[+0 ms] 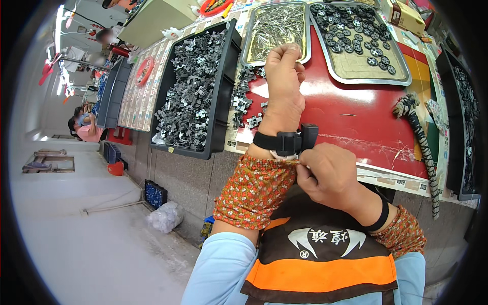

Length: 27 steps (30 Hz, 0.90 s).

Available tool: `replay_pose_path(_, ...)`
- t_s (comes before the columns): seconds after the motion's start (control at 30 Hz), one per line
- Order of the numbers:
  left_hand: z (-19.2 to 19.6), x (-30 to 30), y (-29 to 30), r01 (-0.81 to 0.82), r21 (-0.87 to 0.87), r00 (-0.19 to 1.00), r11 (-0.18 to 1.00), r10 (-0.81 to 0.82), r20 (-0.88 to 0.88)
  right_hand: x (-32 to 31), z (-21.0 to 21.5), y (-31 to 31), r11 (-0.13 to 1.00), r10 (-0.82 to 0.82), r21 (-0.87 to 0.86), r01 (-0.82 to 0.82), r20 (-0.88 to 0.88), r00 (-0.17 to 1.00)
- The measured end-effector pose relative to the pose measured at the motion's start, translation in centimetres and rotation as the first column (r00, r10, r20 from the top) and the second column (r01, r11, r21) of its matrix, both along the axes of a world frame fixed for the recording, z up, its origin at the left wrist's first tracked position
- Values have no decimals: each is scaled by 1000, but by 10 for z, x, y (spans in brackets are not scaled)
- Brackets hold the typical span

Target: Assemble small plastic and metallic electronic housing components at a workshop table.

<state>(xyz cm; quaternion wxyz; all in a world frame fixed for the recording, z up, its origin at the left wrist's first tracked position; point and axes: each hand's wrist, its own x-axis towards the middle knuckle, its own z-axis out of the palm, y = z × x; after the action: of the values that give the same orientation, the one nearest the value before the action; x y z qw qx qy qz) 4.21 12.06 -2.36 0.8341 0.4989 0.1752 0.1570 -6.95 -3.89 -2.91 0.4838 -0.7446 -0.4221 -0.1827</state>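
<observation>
My left hand (283, 84) is raised over the red table (356, 114), fingers curled loosely with nothing in them. A black wrist strap with a small black device (290, 142) sits on my left wrist. My right hand (328, 175) pinches the edge of the strap and the floral sleeve cover (256, 190) just below it. A black band circles my right wrist. A small heap of grey metal parts (246, 99) lies on the table just left of my left hand.
A black bin (221, 96) full of grey metal parts stands at left. Two metal trays lie beyond: one with thin silver pieces (277, 28), one with dark round parts (358, 35). A striped cloth (419, 132) lies at right. Another person sits far left.
</observation>
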Motion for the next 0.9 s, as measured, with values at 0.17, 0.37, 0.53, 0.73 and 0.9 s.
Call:
replay_pose_path(0.17,20,-2,-2,225,-556,974,800,-169,152,-13,-15,2,998,62,-16,-62,55,997)
replay_pose_path(0.37,23,-22,0,405,-509,914,760,-322,246,-8,1,-25,976,214,-34,-213,13,977)
replay_pose_path(0.53,34,-37,-4,440,-94,865,893,-393,311,2,-9,-37,987,149,91,-130,-241,959)
replay_pose_path(0.73,42,-37,-18,524,-106,769,845,-416,485,19,-7,-25,841,540,495,-217,-790,289)
replay_pose_path(0.9,40,-34,-19,488,-194,775,851,-321,544,15,-9,-7,742,662,665,-89,-747,-61)
